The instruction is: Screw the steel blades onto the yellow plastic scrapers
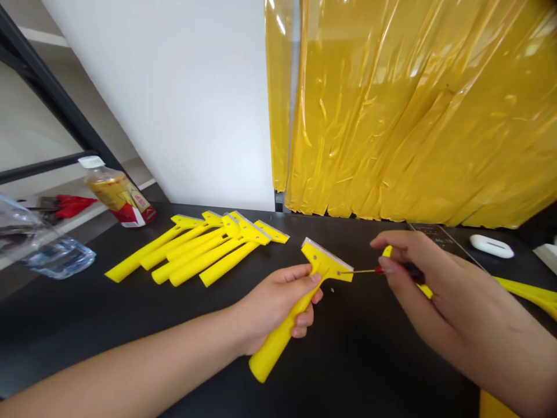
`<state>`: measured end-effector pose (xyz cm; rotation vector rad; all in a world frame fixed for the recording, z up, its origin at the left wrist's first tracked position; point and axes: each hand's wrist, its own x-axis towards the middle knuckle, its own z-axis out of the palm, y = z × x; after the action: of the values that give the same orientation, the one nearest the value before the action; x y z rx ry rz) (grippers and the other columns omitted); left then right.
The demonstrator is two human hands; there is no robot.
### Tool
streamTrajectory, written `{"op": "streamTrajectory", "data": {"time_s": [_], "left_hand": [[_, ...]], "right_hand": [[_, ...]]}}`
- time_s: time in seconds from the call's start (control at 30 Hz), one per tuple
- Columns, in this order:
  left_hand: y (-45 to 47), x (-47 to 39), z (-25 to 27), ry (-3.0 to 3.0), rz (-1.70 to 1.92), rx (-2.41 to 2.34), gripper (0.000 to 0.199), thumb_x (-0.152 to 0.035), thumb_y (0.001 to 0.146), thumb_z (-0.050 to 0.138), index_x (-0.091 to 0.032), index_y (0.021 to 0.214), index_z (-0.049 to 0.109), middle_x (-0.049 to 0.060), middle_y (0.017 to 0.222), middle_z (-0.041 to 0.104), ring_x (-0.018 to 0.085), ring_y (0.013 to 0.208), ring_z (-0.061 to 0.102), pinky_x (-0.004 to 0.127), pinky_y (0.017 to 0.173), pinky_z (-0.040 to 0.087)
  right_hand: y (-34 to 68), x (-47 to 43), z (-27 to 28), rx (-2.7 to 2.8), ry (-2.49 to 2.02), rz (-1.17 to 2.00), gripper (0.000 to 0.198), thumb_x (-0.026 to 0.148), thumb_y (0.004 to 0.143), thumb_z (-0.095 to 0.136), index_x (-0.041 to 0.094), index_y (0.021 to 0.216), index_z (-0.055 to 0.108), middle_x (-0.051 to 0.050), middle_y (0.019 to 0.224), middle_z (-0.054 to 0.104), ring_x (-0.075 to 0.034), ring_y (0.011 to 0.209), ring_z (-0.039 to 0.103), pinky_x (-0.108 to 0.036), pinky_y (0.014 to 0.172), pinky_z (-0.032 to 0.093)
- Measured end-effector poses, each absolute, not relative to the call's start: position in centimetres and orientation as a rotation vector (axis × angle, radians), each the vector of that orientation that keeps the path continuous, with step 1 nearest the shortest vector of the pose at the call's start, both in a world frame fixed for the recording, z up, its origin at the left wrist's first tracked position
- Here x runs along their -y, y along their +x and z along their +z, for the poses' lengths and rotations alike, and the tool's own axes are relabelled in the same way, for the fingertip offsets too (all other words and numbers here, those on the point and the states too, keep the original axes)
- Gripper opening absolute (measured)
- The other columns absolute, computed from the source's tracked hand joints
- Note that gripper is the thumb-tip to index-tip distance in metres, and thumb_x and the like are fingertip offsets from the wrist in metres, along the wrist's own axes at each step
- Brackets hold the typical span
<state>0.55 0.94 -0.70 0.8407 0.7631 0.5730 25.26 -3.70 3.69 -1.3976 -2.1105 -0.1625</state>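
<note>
My left hand (285, 305) is closed around the neck of a yellow scraper (278, 342), whose wide head with a metal edge points up and away from me. Two small screws show on that head. In my right hand (435, 290) is a screwdriver (359, 271) with a thin shaft and a dark red handle, partly hidden by the fingers. Its tip meets the right-hand screw (339, 273) on the scraper head. Several more yellow scrapers (209, 247) lie side by side to the left of my left hand. A tiny loose piece (332, 289) rests on the table just below the held head.
On the black table (357, 354), a drink bottle (119, 194) and a clear plastic bottle (56, 249) stand at the left. A white earphone case (491, 246) lies at the right, near more yellow parts (528, 290). Yellow plastic sheeting (391, 116) hangs behind.
</note>
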Motion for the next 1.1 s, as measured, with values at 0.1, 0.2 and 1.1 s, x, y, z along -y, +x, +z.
{"op": "streamTrajectory", "data": {"time_s": [0.1, 0.2, 1.1], "left_hand": [[0.35, -0.96, -0.63, 0.826, 0.541, -0.715, 0.027, -0.033, 0.095, 0.081, -0.020, 0.101, 0.058, -0.004, 0.086, 0.051, 0.004, 0.056, 0.044, 0.020, 0.050, 0.035], [0.16, -1.10, -0.67, 0.833, 0.505, -0.662, 0.028, -0.026, 0.092, 0.084, -0.021, 0.110, 0.064, -0.003, 0.090, 0.051, 0.004, 0.061, 0.046, 0.019, 0.054, 0.039], [-0.34, -1.15, -0.23, 0.835, 0.471, -0.718, 0.022, -0.030, 0.102, 0.069, -0.021, 0.094, 0.050, -0.002, 0.094, 0.057, 0.003, 0.050, 0.044, 0.017, 0.040, 0.035]], "right_hand": [[25.54, 3.63, 3.60, 2.112, -1.418, -0.141, 0.029, 0.043, 0.111, 0.051, 0.026, 0.131, 0.062, -0.008, 0.117, 0.079, -0.027, 0.097, 0.079, -0.041, 0.083, 0.059], [25.84, 3.44, 3.56, 2.108, -1.419, -0.109, 0.025, 0.041, 0.111, 0.049, 0.028, 0.124, 0.065, -0.006, 0.111, 0.080, -0.027, 0.093, 0.080, -0.041, 0.082, 0.060], [25.77, 3.64, 3.36, 1.973, -1.483, -0.031, 0.025, 0.046, 0.107, 0.053, 0.030, 0.125, 0.061, -0.006, 0.108, 0.076, -0.026, 0.090, 0.077, -0.037, 0.072, 0.059]]}}
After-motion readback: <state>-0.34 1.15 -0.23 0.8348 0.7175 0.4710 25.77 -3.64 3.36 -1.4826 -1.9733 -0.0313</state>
